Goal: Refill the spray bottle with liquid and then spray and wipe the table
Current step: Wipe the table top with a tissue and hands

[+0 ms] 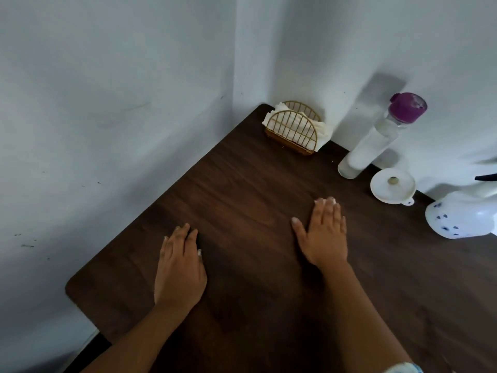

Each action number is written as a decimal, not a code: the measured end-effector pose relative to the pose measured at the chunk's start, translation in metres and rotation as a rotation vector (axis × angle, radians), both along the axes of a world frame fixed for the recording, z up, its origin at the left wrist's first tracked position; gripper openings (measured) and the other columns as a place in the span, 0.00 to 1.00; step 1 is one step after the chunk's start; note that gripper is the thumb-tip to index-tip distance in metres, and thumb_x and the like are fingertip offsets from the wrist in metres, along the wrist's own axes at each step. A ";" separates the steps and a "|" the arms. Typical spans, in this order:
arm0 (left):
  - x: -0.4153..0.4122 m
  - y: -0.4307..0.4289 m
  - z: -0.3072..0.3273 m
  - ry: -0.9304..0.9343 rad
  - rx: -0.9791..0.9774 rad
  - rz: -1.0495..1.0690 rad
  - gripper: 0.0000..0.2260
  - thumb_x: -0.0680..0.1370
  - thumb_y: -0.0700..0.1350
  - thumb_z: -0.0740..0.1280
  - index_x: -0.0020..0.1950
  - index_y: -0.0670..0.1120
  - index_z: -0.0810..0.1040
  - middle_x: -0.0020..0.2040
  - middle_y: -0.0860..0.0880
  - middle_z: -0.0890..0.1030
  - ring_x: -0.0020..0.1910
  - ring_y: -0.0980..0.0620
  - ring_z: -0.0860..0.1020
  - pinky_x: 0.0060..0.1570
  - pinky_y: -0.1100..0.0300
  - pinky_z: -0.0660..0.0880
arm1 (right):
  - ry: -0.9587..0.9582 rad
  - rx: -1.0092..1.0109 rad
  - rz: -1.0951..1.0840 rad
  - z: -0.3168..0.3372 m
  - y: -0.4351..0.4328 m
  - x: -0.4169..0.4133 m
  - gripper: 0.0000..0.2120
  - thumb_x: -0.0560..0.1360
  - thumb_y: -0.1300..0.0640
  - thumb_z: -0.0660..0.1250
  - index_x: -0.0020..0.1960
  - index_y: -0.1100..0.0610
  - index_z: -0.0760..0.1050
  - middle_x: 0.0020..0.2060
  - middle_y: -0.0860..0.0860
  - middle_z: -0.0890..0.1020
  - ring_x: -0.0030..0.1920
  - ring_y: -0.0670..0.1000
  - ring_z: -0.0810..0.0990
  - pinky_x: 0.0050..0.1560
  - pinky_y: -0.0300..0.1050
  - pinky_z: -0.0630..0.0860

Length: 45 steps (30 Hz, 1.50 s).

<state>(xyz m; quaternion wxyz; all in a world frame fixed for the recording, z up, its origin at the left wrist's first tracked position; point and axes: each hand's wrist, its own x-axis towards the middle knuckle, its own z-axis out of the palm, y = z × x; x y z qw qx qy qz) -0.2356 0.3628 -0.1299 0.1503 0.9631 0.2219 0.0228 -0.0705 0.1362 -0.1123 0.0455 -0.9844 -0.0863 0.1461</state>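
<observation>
Seen from the head camera, two bare hands are laid flat, palms down, on a dark wood-grain table (242, 184) pushed into a white-walled corner. The left hand (179, 267) is placed at about 7 o'clock of the frame, fingers held together and nothing gripped. The right hand (324, 232) is set near the centre, toward 4 o'clock, fingers spread slightly forward and likewise empty.

At 1 o'clock, a gold wire napkin holder (291, 133) stocked with white napkins (317, 130) is positioned in the table's far corner, against the wall. At 2 o'clock, a clear bottle (376, 141) capped in purple is stood beside the wall; whether liquid is held inside cannot be told. Just beside its base, a white funnel (392, 185) is rested mouth-up on the tabletop. At 3 o'clock, the white spray bottle (462, 216), marked with small blue shapes, is cut off by the frame edge, well apart from both hands.
</observation>
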 end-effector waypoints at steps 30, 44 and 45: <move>-0.007 -0.043 0.008 0.003 -0.072 0.052 0.20 0.78 0.39 0.58 0.70 0.35 0.63 0.72 0.35 0.62 0.73 0.39 0.58 0.71 0.46 0.53 | 0.025 0.088 0.383 0.004 0.035 -0.115 0.37 0.77 0.37 0.48 0.76 0.56 0.38 0.76 0.57 0.38 0.74 0.56 0.33 0.74 0.56 0.37; -0.060 -0.107 0.025 0.049 -0.266 0.108 0.22 0.80 0.43 0.55 0.73 0.39 0.57 0.76 0.42 0.53 0.76 0.46 0.50 0.73 0.50 0.46 | 0.092 0.134 0.444 0.010 -0.024 -0.222 0.38 0.76 0.38 0.46 0.75 0.59 0.36 0.72 0.58 0.31 0.73 0.58 0.30 0.72 0.56 0.33; -0.062 -0.110 0.026 0.051 -0.291 0.108 0.22 0.81 0.44 0.55 0.73 0.40 0.57 0.76 0.43 0.53 0.76 0.48 0.49 0.73 0.51 0.46 | 0.121 0.149 0.564 0.009 -0.009 -0.228 0.37 0.76 0.40 0.47 0.75 0.59 0.37 0.73 0.57 0.33 0.73 0.56 0.30 0.73 0.57 0.35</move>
